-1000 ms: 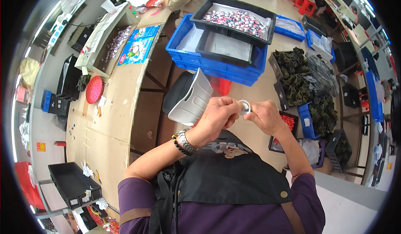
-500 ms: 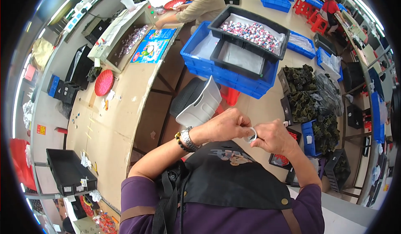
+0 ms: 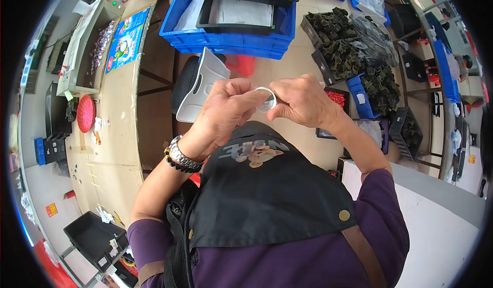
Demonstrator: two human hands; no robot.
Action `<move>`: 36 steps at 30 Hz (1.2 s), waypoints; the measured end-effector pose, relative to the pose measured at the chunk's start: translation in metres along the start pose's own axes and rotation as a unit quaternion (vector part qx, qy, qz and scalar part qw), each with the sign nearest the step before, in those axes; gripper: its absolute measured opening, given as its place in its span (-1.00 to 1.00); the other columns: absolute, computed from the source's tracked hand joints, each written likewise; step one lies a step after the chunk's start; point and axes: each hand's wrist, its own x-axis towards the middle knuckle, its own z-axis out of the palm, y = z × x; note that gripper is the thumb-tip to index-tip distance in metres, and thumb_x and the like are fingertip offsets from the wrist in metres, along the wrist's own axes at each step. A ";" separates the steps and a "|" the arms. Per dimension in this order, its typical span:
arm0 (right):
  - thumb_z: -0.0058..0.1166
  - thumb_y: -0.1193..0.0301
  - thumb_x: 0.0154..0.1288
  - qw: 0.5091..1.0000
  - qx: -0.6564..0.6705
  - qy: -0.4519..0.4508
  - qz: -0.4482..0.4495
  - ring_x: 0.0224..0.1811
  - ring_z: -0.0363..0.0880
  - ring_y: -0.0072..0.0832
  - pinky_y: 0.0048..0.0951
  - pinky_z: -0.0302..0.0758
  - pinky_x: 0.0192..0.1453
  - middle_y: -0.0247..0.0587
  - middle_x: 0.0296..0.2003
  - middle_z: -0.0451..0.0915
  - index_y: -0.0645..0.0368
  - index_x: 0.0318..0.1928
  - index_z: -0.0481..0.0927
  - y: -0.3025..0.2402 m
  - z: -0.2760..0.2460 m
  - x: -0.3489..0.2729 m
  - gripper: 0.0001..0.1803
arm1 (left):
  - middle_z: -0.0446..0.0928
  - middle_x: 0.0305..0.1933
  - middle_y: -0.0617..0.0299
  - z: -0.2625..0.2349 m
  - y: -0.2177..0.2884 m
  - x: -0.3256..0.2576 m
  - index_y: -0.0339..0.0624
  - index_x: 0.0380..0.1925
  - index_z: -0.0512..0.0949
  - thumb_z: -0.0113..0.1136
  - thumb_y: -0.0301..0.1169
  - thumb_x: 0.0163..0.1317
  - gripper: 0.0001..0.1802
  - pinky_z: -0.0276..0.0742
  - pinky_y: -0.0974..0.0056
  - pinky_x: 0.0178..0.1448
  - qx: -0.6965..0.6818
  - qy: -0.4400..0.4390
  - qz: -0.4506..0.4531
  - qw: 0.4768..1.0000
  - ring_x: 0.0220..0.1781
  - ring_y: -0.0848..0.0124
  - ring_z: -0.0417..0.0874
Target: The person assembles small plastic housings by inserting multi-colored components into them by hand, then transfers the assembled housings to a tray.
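My left hand (image 3: 226, 110) and my right hand (image 3: 303, 100) meet in front of my chest, both pinching a small white ring-shaped part (image 3: 267, 99) between their fingertips. A metal watch and a dark bead bracelet (image 3: 179, 158) sit on my left wrist. I wear a black apron (image 3: 267, 185) over purple sleeves. Just beyond my left hand stands a white plastic chair (image 3: 203, 82) on the floor.
A blue crate (image 3: 226, 36) holding black trays stands ahead. Black bins of dark green parts (image 3: 341, 51) lie at the right with a small red-filled bin (image 3: 336, 98). A long wooden workbench (image 3: 115, 128) with a red dish (image 3: 86, 113) runs along the left.
The view has tilted down and closer, so my hands appear larger and higher. Both hands stay together on the small white part; its ring now faces the camera.
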 end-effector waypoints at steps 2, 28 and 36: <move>-0.19 -0.31 0.18 1.000 -0.007 0.010 -0.001 -0.53 0.52 -0.15 -0.23 0.41 -0.51 -0.20 -0.63 0.44 0.15 -0.52 0.41 0.001 0.000 -0.001 -0.30 | 0.33 -0.68 0.44 0.001 -0.001 0.001 -0.24 -0.53 0.56 0.22 -0.38 0.20 -0.81 -0.01 0.50 -0.64 -0.011 0.002 0.002 1.000 -0.69 0.70 0.21; -0.05 -0.07 0.30 0.992 0.025 0.121 0.027 -0.50 0.56 -0.12 -0.20 0.41 -0.49 -0.11 -0.59 0.50 0.18 -0.46 0.48 0.002 0.027 0.024 -0.47 | 0.31 -0.67 0.49 -0.008 -0.012 0.009 -0.16 -0.55 0.52 0.21 -0.41 0.19 -0.84 -0.06 0.51 -0.63 -0.115 0.140 0.055 0.982 -0.68 0.72 0.15; -0.03 -0.02 0.33 0.986 0.122 0.109 0.034 -0.47 0.56 -0.02 -0.16 0.43 -0.44 0.00 -0.52 0.55 0.23 -0.30 0.56 -0.005 0.031 0.036 -0.51 | 0.35 -0.65 0.47 -0.010 -0.010 0.003 -0.19 -0.52 0.54 0.20 -0.40 0.23 -0.83 -0.01 0.51 -0.60 -0.134 0.150 0.121 0.972 -0.66 0.70 0.21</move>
